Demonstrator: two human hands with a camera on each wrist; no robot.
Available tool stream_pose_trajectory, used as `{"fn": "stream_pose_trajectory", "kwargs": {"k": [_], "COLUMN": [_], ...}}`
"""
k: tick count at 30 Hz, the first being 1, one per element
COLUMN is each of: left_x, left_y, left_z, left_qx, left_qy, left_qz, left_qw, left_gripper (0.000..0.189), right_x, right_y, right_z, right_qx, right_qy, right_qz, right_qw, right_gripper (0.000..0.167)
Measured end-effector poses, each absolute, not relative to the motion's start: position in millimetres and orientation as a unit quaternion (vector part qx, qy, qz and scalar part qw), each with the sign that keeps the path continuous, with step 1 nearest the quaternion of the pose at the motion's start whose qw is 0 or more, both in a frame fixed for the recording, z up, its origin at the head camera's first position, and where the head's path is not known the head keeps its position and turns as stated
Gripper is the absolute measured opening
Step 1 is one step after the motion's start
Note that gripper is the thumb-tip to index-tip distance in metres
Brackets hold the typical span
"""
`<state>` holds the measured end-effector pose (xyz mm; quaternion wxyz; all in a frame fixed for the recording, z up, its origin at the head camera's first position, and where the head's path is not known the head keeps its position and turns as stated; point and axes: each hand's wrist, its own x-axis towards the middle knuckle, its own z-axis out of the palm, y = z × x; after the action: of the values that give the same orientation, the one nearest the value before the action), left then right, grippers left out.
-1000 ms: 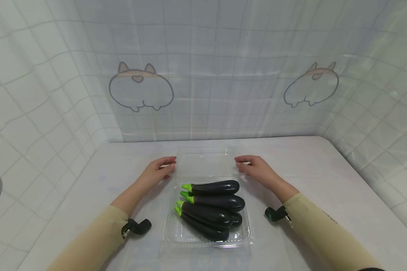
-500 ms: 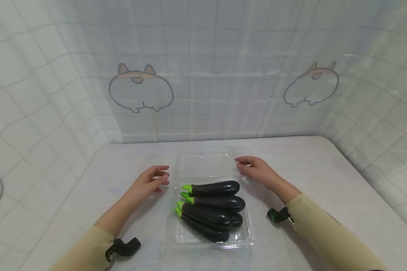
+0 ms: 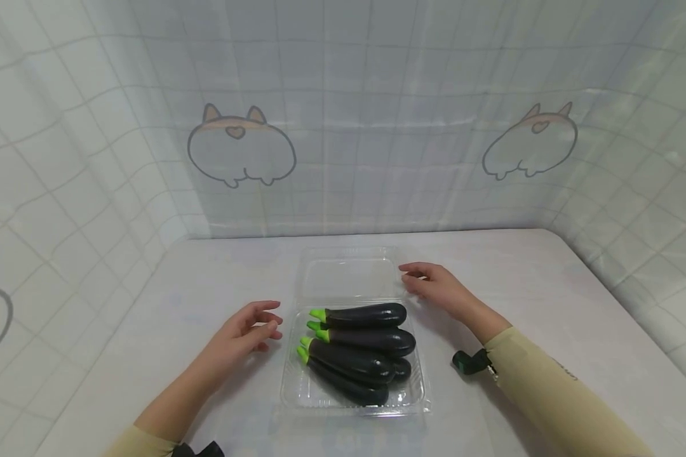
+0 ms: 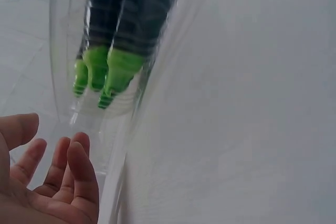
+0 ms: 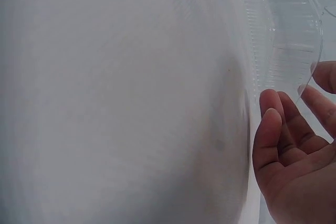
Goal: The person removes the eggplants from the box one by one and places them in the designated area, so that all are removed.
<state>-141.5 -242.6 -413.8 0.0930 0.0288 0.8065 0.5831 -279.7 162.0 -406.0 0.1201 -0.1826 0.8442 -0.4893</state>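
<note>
Item: clear plastic clamshell container, lid (image 3: 349,279) folded back flat at the far side, base (image 3: 285,384) nearer the person; on the desk (image 3: 526,273), roughly central.

Contents: eggplants (image 3: 351,363), glossy dark purple-black, bright green stem ends to the left; five stem ends counted, bodies piled against one another within the base.

Left hand (image 3: 247,329): beside the base's left side, apart from it; fingers loosely bent, gripping nothing.

Right hand (image 3: 432,284): at the lid's right edge; fingers relaxed, thumb apart, nothing clasped. Whether the fingertips touch the edge cannot be told.

Step, as judged: eggplants packed, lid not yet closed. Next move probably calls for both hands at the lid's far corners, swinging it over evenly; the raised pile may hinder closing.

Markings: no label or brand seen on container or eggplants. Small dark lettering on the right sleeve (image 3: 554,388), illegible. Wall covering (image 3: 377,165): printed grid, cartoon animals, no readable writing.
</note>
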Motion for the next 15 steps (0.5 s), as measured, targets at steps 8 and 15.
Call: {"fn": "stream_pose_trajectory", "kwargs": {"k": [8,15], "left_x": [-117.4,-98.8], "left_y": [-246.7,-243.2], "left_z": [-406.3,-403.9], "left_qx": [0.013,0.003], "left_qy": [0.788,0.769], "left_qz": [0.606,0.625], "left_qw": [0.103,0.135], "left_gripper": [0.051,0.055], "right_x": [-280.5,-281.6], "right_y": [161.6,162.2], "right_z": [-406.7,-409.4], "right_qx": [-0.177,-0.169], "right_qy": [0.85,0.854], "right_qz": [-0.482,-0.476], "right_qw": [0.12,0.121], "right_gripper": [0.047,0.047]}}
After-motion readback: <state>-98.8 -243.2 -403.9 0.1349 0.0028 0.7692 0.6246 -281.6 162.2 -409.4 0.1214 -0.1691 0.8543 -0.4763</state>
